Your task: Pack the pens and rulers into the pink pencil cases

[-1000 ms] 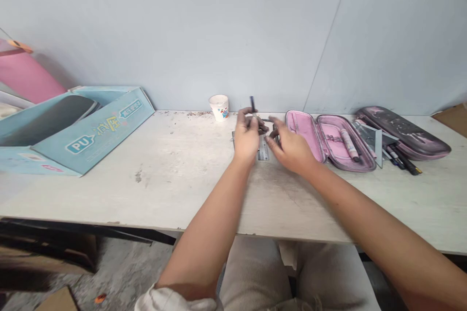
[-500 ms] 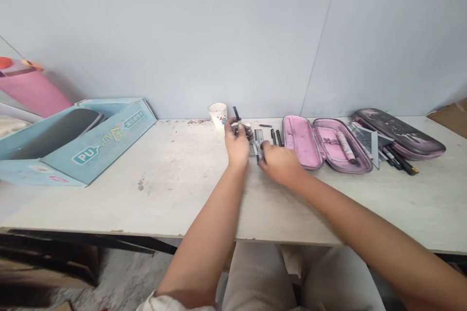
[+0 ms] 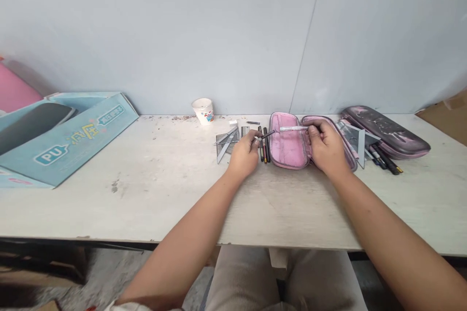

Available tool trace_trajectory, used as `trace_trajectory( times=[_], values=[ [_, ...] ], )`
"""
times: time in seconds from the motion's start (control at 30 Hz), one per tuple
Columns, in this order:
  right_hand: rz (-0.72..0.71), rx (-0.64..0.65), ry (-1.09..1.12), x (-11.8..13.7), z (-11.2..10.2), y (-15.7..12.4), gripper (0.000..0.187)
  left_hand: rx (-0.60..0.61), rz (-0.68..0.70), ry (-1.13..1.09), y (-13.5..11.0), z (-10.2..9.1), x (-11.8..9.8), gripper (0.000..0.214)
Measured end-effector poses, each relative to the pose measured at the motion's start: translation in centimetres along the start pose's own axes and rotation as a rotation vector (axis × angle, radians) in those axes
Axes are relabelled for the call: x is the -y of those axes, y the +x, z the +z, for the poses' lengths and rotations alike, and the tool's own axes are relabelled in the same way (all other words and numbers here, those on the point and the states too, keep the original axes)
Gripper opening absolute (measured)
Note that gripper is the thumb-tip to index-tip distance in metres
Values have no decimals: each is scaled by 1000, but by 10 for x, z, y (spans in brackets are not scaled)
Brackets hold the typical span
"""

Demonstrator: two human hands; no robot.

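Note:
My left hand [image 3: 245, 153] is closed on a dark pen [image 3: 268, 134], whose end points right toward the open pencil case [image 3: 290, 162]. In my right hand [image 3: 327, 149] is a slim, pale silvery pen [image 3: 293, 128], held level over the case's pink inside. That hand covers much of the case's right half. Black pens [image 3: 266, 148] lie between my left hand and the case. Clear set squares [image 3: 223, 148] rest just left of my left hand, with a small white eraser [image 3: 232, 122] behind them.
A paper cup [image 3: 203, 112] stands near the wall. At the right are a closed dark pencil case [image 3: 390, 131], more set squares [image 3: 361, 148] and several pens [image 3: 387, 161]. A blue box [image 3: 83, 141] sits at the left, and a cardboard box [image 3: 447, 116] at the far right.
My right hand has moved right from beside the left one to over the pencil case, with the silvery pen. The pen in my left hand has tipped from upright toward the right. The view has shifted right.

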State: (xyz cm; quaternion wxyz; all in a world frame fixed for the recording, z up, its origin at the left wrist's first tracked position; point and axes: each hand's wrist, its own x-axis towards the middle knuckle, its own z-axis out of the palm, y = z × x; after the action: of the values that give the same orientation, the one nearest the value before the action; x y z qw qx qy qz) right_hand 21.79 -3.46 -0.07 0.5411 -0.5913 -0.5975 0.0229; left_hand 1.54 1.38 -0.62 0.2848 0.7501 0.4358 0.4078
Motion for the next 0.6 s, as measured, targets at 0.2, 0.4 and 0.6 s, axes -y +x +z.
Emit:
trace_trajectory(
  times=[0.2, 0.4, 0.6],
  values=[
    [-114, 99, -17, 8, 8, -3, 22, 119, 96, 167, 0, 0, 2, 24],
    [-41, 206, -80, 11, 10, -9, 27, 152, 91, 90, -5, 4, 1, 25],
    [44, 268, 91, 8, 9, -8, 34, 138, 142, 86, -4, 3, 2, 23]
  ],
)
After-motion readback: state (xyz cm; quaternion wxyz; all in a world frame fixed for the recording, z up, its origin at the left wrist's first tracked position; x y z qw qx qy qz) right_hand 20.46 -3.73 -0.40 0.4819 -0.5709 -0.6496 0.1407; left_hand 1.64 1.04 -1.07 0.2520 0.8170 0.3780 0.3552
